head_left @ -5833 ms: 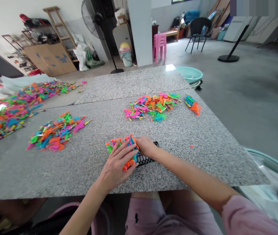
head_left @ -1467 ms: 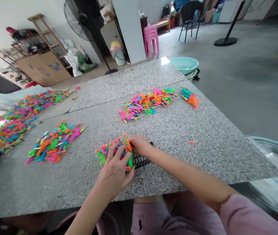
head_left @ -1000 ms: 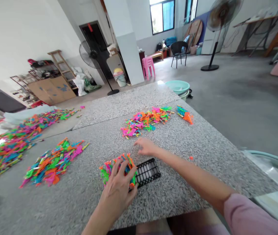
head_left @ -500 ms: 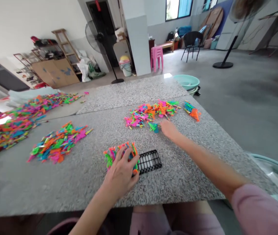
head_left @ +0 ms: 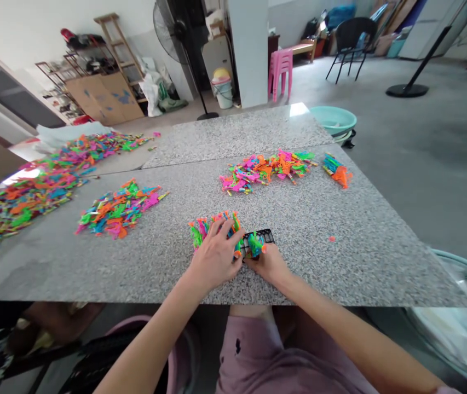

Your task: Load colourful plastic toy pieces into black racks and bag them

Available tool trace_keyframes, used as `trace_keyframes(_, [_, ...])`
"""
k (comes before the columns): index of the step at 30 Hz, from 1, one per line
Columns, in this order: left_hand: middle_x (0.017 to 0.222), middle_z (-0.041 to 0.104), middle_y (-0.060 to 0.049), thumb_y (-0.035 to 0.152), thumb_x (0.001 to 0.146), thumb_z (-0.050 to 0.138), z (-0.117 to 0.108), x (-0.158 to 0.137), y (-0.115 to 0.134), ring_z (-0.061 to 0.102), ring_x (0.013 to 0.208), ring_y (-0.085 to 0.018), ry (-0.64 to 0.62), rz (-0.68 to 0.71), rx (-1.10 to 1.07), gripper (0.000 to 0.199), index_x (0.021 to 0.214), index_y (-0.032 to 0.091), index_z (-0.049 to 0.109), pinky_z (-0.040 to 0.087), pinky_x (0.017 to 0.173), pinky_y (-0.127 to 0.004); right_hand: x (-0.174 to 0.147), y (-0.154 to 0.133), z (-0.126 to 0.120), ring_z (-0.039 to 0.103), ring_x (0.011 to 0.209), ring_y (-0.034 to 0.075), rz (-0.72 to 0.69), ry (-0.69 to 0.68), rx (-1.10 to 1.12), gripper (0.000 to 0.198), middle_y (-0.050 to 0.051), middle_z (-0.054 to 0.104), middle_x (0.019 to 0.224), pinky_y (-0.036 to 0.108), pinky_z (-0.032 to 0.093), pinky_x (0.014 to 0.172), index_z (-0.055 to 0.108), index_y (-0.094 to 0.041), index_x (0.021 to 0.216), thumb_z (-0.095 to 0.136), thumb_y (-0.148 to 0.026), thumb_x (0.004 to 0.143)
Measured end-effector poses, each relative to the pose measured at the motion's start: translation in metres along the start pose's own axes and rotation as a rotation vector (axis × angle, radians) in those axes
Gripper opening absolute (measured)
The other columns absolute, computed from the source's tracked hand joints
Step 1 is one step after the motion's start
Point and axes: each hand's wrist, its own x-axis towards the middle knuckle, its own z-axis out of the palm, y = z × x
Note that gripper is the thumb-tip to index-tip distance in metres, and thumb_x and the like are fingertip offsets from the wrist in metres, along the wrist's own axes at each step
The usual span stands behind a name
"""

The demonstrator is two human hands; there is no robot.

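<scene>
My left hand point(head_left: 215, 254) lies over a packed row of colourful plastic pieces point(head_left: 196, 232) in a black lattice tray point(head_left: 266, 235). Its fingers curve over the pieces, and the thumb presses near the row's right end. At the tray's right part, my right hand point(head_left: 273, 265) has closed fingers round a green and blue plastic piece point(head_left: 254, 244) with an orange tip, held just beside the row. Part of the tray is hidden by both hands and the pieces. Beyond them lies a loose pile of mixed plastic pieces point(head_left: 266, 171).
A smaller pile point(head_left: 121, 209) lies left, and a long heap point(head_left: 52, 189) stretches along the table's far left. A separate bundle point(head_left: 337, 169) sits near the right edge. One orange bit point(head_left: 332, 238) lies right. Basins point(head_left: 332, 117) stand beside the table. Another person's arm point(head_left: 63, 320) shows lower left.
My right hand has come back from the far pile to the tray, bringing the green and blue piece. My left hand stays on the row. The view has shifted.
</scene>
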Motion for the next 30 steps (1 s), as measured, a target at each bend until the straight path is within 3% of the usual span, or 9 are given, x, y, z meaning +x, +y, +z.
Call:
trace_keyframes(4, [0.131,0.049,-0.015,0.028,0.077,0.069,0.0,0.0,0.001,0.04,0.129,-0.035,0.001,-0.008,-0.032,0.049,0.125,0.017,0.06,0.035,0.111,-0.055,0.009,-0.007,-0.003,0.066,0.081,0.023,-0.051,-0.103,-0.229,0.016,0.01,0.072,0.089,0.028,0.044,0.07,0.064,-0.016,0.094,0.061,-0.016,0.079])
trace_keyframes(7, [0.133,0.048,-0.016,0.037,0.074,0.075,0.001,-0.001,-0.002,0.037,0.13,-0.038,0.012,-0.017,-0.037,0.059,0.128,0.018,0.059,0.035,0.11,-0.058,0.001,-0.011,0.006,0.066,0.086,0.022,-0.079,-0.089,-0.267,0.027,0.013,0.071,0.097,0.028,0.043,0.072,0.061,-0.014,0.107,0.054,-0.01,0.081])
trace_keyframes(10, [0.134,0.047,-0.015,0.036,0.08,0.073,0.004,-0.002,-0.007,0.038,0.128,-0.037,0.038,0.011,0.012,0.056,0.132,0.023,0.057,0.037,0.108,-0.059,-0.002,-0.01,0.008,0.066,0.085,0.022,-0.087,-0.06,-0.25,0.028,0.013,0.07,0.1,0.028,0.044,0.072,0.06,-0.012,0.11,0.051,-0.009,0.084])
trace_keyframes(14, [0.133,0.047,-0.013,0.036,0.085,0.067,0.01,-0.005,-0.012,0.039,0.127,-0.036,0.078,0.008,0.039,0.044,0.127,0.025,0.061,0.042,0.104,-0.058,0.039,0.003,-0.03,0.065,0.078,0.02,-0.166,-0.267,-0.216,0.016,0.006,0.071,0.089,0.026,0.045,0.069,0.066,-0.016,0.094,0.068,-0.018,0.078])
trace_keyframes(15, [0.132,0.047,-0.013,0.036,0.085,0.067,0.011,-0.006,-0.013,0.039,0.127,-0.036,0.084,0.002,0.039,0.042,0.126,0.025,0.061,0.043,0.103,-0.057,0.058,0.007,-0.044,0.065,0.081,0.02,-0.147,-0.222,-0.247,0.018,0.006,0.071,0.092,0.026,0.046,0.071,0.067,-0.017,0.095,0.07,-0.019,0.078])
trace_keyframes(19, [0.132,0.047,-0.011,0.034,0.085,0.065,0.013,-0.008,-0.014,0.038,0.127,-0.036,0.094,-0.018,0.053,0.042,0.127,0.029,0.06,0.048,0.099,-0.056,0.145,0.017,-0.081,0.054,0.116,0.028,-0.012,0.268,-0.52,0.032,0.019,0.062,0.122,0.034,0.045,0.09,0.059,-0.011,0.12,0.052,-0.009,0.089])
trace_keyframes(23, [0.133,0.049,-0.011,0.033,0.084,0.065,0.015,-0.01,-0.016,0.038,0.128,-0.036,0.097,-0.019,0.067,0.045,0.129,0.03,0.058,0.048,0.099,-0.056,0.19,0.02,-0.085,0.056,0.114,0.027,0.005,0.247,-0.597,0.034,0.02,0.062,0.118,0.033,0.046,0.089,0.061,-0.011,0.113,0.042,0.0,0.088])
trace_keyframes(27, [0.134,0.049,-0.013,0.032,0.085,0.064,0.016,-0.008,-0.015,0.037,0.13,-0.037,0.086,0.011,0.05,0.044,0.129,0.025,0.059,0.046,0.102,-0.056,0.16,0.042,-0.089,0.063,0.097,0.024,0.067,0.243,-0.5,0.025,0.016,0.066,0.108,0.03,0.047,0.08,0.059,-0.011,0.111,0.047,-0.009,0.09])
trace_keyframes(30, [0.135,0.048,-0.015,0.029,0.085,0.063,0.016,-0.005,-0.014,0.036,0.131,-0.038,0.09,0.005,0.033,0.043,0.128,0.021,0.06,0.042,0.105,-0.057,0.109,0.065,-0.095,0.063,0.071,0.017,0.097,0.121,-0.098,0.017,0.006,0.067,0.086,0.026,0.047,0.065,0.057,-0.014,0.102,0.053,-0.018,0.087])
